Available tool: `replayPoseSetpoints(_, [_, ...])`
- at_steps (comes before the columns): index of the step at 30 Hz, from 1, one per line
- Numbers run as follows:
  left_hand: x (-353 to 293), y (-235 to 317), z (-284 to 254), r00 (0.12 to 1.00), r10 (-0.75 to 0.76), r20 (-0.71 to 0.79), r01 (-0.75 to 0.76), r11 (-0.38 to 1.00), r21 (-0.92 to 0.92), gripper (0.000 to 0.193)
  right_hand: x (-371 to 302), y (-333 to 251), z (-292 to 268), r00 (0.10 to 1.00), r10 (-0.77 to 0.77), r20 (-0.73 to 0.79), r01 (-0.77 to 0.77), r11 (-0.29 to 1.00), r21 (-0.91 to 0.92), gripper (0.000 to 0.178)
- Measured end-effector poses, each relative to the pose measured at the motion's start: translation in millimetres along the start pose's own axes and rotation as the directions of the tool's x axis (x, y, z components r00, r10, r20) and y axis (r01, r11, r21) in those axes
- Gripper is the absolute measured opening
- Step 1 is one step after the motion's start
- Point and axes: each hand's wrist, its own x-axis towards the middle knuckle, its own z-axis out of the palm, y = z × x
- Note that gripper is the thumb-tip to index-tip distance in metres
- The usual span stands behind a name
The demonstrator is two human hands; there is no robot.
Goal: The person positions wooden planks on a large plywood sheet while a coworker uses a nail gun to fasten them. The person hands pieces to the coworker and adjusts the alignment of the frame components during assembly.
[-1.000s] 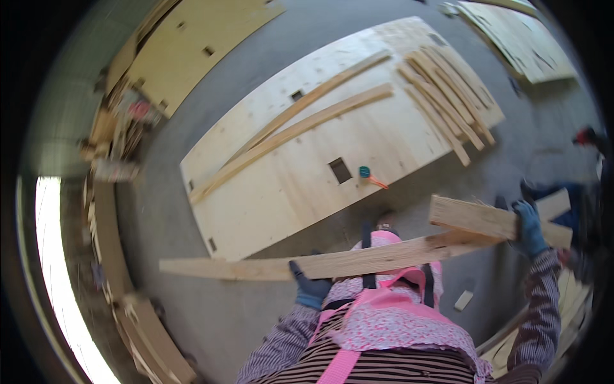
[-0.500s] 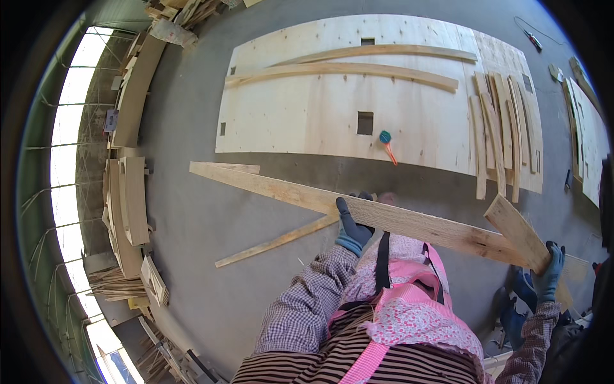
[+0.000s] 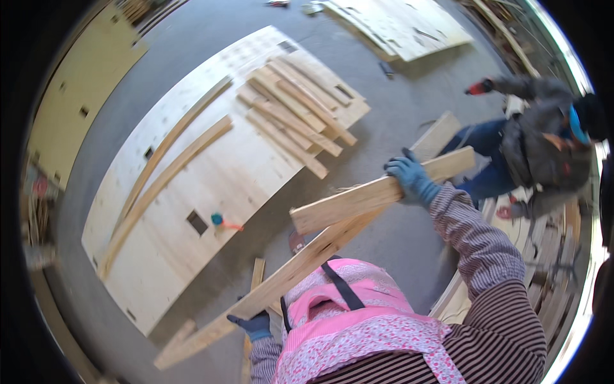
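Note:
My left hand [image 3: 256, 324], in a dark blue glove, grips a long wooden board [image 3: 281, 280] near its lower left end. My gloved right hand [image 3: 412, 177] is closed over a shorter board [image 3: 345, 203] that meets the long one at an angle. Behind that hand, another board piece [image 3: 437, 136] points up and away. At the lower left, a short wood piece [image 3: 181, 336] meets the long board's end. How these pieces are joined is hidden. The boards are held in the air, tilted up to the right, across my pink apron.
A large plywood sheet [image 3: 173, 237] lies ahead, bearing two long strips [image 3: 167, 182], a pile of boards [image 3: 291, 105] and a teal round object [image 3: 217, 219] with an orange handle. A co-worker [image 3: 537, 147] with a red tool [image 3: 478, 87] is close on the right. More plywood [image 3: 416, 32] lies far off.
My view has swung to the right, bringing the co-worker into it. The long board has turned, its right end now raised and farther away; both hands still hold the wood.

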Motion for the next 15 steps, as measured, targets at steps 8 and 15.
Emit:
replayPoseSetpoints(8, [8.3,100.1,67.7,0.835,0.533,0.136,-0.224,0.103,0.969,0.066,-30.5,2.3,-7.8,0.997,0.073,-0.007,-0.072,0.997,0.035,0.052])
replayPoseSetpoints(15, [-42.3,-49.4,489.7,0.383,-0.514,0.768,-0.886,0.031,0.463,0.049,-25.6,-2.5,-28.2,0.994,-0.002,-0.105,0.009,0.998,0.061,0.054])
